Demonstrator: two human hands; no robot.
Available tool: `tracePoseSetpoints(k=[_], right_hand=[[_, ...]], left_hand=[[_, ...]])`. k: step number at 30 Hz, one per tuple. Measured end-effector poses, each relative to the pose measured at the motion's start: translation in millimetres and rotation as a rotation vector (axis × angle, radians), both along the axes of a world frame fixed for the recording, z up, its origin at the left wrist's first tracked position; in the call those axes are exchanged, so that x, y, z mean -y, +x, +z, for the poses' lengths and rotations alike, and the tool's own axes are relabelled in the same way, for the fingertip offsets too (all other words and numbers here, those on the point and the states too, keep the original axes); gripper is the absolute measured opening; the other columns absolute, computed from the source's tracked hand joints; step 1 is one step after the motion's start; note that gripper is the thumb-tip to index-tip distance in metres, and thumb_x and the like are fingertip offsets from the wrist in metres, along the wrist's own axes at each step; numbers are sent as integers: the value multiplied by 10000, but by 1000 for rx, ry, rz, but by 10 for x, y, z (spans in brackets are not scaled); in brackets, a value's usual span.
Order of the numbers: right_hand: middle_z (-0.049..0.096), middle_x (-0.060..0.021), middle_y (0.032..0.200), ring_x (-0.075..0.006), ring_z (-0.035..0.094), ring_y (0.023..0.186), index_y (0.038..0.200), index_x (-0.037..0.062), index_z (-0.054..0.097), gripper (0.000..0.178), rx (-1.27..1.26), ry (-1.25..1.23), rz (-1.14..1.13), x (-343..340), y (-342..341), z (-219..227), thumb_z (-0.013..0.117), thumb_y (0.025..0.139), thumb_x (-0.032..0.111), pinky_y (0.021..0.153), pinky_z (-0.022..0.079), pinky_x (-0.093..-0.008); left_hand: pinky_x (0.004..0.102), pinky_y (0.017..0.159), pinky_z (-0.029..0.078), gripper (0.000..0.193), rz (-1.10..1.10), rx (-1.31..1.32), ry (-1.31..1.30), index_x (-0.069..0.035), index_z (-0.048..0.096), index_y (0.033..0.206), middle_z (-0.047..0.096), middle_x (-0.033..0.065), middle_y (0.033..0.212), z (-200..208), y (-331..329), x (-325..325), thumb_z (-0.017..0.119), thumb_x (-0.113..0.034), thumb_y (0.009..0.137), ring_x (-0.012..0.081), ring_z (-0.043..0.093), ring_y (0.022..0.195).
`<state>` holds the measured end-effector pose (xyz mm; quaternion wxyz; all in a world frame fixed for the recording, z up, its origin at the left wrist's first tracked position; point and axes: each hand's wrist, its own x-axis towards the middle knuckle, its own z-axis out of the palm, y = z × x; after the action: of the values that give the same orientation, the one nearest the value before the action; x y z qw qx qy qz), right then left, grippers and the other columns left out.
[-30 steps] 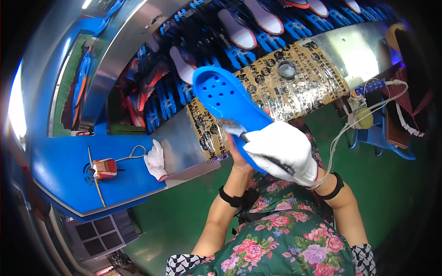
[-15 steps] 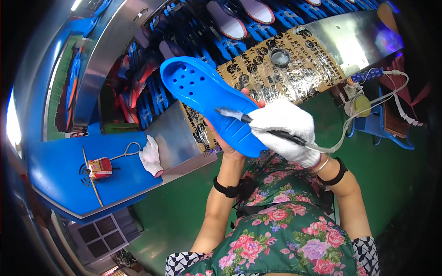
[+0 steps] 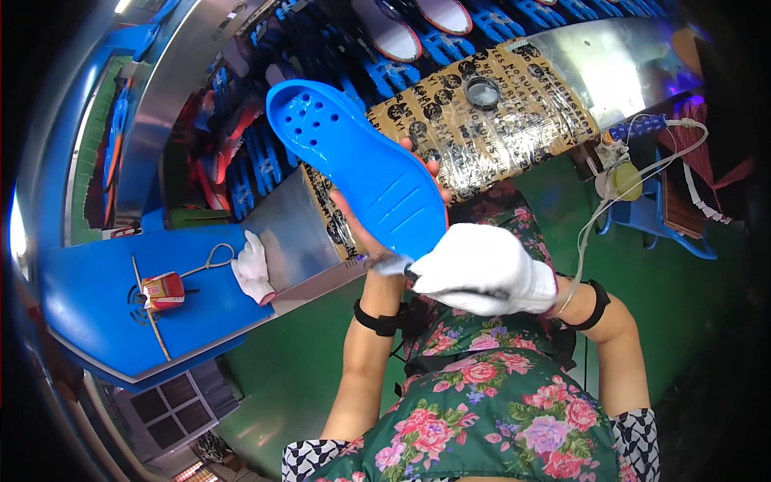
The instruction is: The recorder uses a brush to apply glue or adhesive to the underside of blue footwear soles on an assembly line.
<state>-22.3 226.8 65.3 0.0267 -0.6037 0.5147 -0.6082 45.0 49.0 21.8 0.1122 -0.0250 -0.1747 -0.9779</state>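
Observation:
A blue shoe sole (image 3: 365, 173), its inner side up and a group of small holes at the far end, is held over the bench edge. My bare left hand (image 3: 359, 227) grips it from beneath, with the thumb along the left edge and fingertips showing at the right edge. In a white knitted glove, my right hand (image 3: 486, 271) is closed around a brush-like tool with a dark handle, most of it hidden by the glove. The pale brush tip (image 3: 391, 266) is at the sole's near end, by my left wrist. Wet-looking gloss shows on the sole.
Ahead is a metal bench with a brown printed, taped cover (image 3: 522, 128) and a round container (image 3: 482, 94). Racks of soles (image 3: 393, 36) stand beyond. A blue table (image 3: 88, 281) at left bears a red box (image 3: 163, 291) and white glove (image 3: 254, 269). A thin hose (image 3: 582, 241) hangs at right.
The brush has moved from the middle of the sole down to its near end, with my right hand shifting nearer. The sole has shifted slightly left and away.

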Motion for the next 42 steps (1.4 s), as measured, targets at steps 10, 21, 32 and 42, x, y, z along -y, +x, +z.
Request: tracePoseSetpoints(k=[10,21,32,42], right_hand=[[766,-86,1002,-257,726,861,985,89,780,233,181,90,55,-81,26,2,813,767,13,742,580,-360],[760,-83,944,-209,736,885,956,58,762,166,536,178,186,-123,24,-41,814,799,42,793,586,-332],[761,-86,1041,-260,718,829,1048,112,768,300,5,134,19,-214,156,-95,803,765,18,724,566,-358],[755,-99,1045,-276,707,839,1059,85,770,324,-133,101,-50,-228,-50,-78,806,743,19,742,562,-375]], left_hand=[[626,955,557,1131,-29,-53,25,-59,192,1596,367,216,1556,-64,9,56,654,-743,823,491,548,1261],[609,967,544,1137,-209,-107,57,-26,156,1600,317,291,1561,0,20,199,648,-703,831,511,563,1221],[507,785,495,1153,-314,28,-123,18,244,1567,405,306,1471,178,-21,223,637,-743,795,443,592,1057],[587,934,551,938,-427,81,28,16,314,1558,501,353,1415,104,11,318,551,-614,905,550,619,1129]])
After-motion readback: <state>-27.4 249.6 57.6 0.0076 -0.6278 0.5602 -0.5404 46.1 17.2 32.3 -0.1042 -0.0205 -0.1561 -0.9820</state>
